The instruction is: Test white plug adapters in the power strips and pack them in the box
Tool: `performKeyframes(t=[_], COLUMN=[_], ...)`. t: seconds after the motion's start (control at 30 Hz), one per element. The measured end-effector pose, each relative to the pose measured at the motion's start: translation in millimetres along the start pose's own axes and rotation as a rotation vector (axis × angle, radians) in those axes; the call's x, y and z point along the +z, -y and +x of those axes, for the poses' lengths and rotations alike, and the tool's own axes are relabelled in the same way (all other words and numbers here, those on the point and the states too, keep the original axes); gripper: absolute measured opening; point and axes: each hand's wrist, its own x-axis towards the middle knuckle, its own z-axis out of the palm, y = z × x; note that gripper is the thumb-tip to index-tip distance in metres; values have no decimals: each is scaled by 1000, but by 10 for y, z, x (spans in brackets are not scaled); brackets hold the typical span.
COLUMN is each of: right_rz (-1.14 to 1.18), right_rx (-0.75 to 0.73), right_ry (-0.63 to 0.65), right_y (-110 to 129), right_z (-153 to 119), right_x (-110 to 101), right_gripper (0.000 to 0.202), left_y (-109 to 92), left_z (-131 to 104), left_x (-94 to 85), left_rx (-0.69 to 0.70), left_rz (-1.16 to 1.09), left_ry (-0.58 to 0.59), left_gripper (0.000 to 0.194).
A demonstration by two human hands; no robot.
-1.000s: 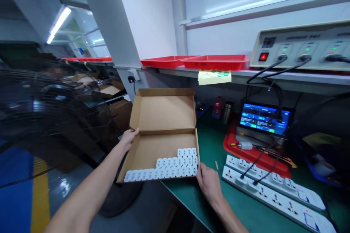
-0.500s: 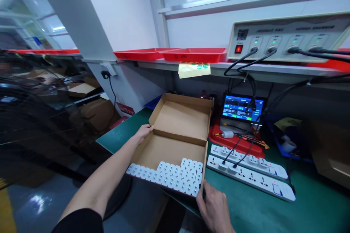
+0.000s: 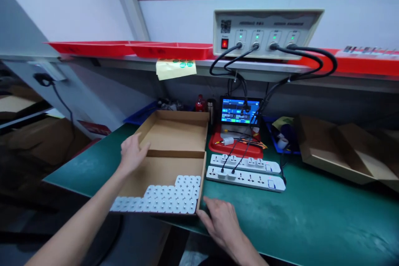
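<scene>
An open cardboard box point(image 3: 174, 165) lies on the green table, its lid point(image 3: 174, 133) folded back behind it. Several rows of white rounded pieces point(image 3: 168, 199), each with a small metallic dot on top, fill the near part of the box, stepping up higher toward the right. My left hand point(image 3: 133, 153) is over the left side where lid and box meet, thumb apart from the fingers and holding nothing. By the box's front right corner is my right hand point(image 3: 222, 219), with thumb and fingers apart; whether the thumb touches the cardboard I cannot tell.
Two white power strips point(image 3: 246, 178) lie right of the box, before a red tray point(image 3: 237, 147) and a lit screen point(image 3: 240, 110). More open cardboard boxes point(image 3: 336, 153) stand at the right. Overhead, a shelf bears red trays point(image 3: 174, 50) and a cabled instrument point(image 3: 264, 33).
The view has swung to the right. My left hand has let go of the box's left edge, and my right hand has loosened from the front right corner. The box sits flatter on the table.
</scene>
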Motion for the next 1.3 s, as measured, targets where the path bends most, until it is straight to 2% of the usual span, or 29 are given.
performKeyframes(t=[0.07,0.1,0.17,0.2,0.23,0.3,0.37,0.47,0.53,0.6,0.7,0.8,0.87,0.9,0.97,1.03,1.1,1.17,1.23,1.3], right_rz=[7,-9,-90,-165,-255,-405,-465,-465,-454,-435,-385,-317,-215,-109,232,514,589,607,628,635], right_rx=[-1,25,144,212,258,248,230,238,259,282,326,397,460,503,607,756,945,1167,1360,1525], right_ry=[-100,-172,-258,-258,-229,-69,76,187,235,249,204,99,-8,-87,-326,-588,-802,-919,-989,-891], right_y=[-360,-592,-1106,-1361,-1597,-1976,-2213,-2361,-2385,-2381,-2347,-2299,-2252,-2216,-2100,-1905,-1639,-1346,-1089,-931], right_z=[-102,-112,1,133,312,756,1201,1642,1746,1719,1443,788,85,-347,-1344,-2449,-3541,-4494,-5212,-5672], right_x=[-306,-494,-904,-1100,-1274,-1517,-1606,-1563,-1529,-1557,-1737,-2015,-2205,-2288,-2398,-2380,-2180,-1803,-1327,-868], right_gripper=[37,39,43,44,43,42,44,37,32,29,28,31,32,32,36,48,55,59,64,65], left_y=[-566,-867,-1452,-1720,-1965,-2376,-2679,-2950,-3028,-3049,-3045,-3054,-3058,-3057,-3052,-3063,-3115,-3236,-3449,-3766], left_z=[-477,-786,-1482,-1834,-2167,-2732,-3138,-3491,-3589,-3590,-3476,-3384,-3370,-3371,-3376,-3383,-3405,-3466,-3575,-3713], left_x=[-124,-166,-149,-70,63,472,983,1637,1856,1884,1696,1436,1297,1246,1179,1144,1117,1093,1086,1118], left_rx=[225,334,550,652,769,1019,1106,1085,1021,999,1030,985,948,938,940,979,1042,1125,1227,1334], left_rz=[-83,-140,-254,-301,-340,-426,-467,-456,-455,-474,-522,-559,-580,-591,-615,-643,-676,-703,-713,-697], left_ry=[-89,-82,13,85,152,190,148,145,147,143,160,245,330,372,435,484,528,577,635,695], left_gripper=[61,58,56,56,54,43,42,44,43,42,38,35,40,44,49,50,49,47,45,44])
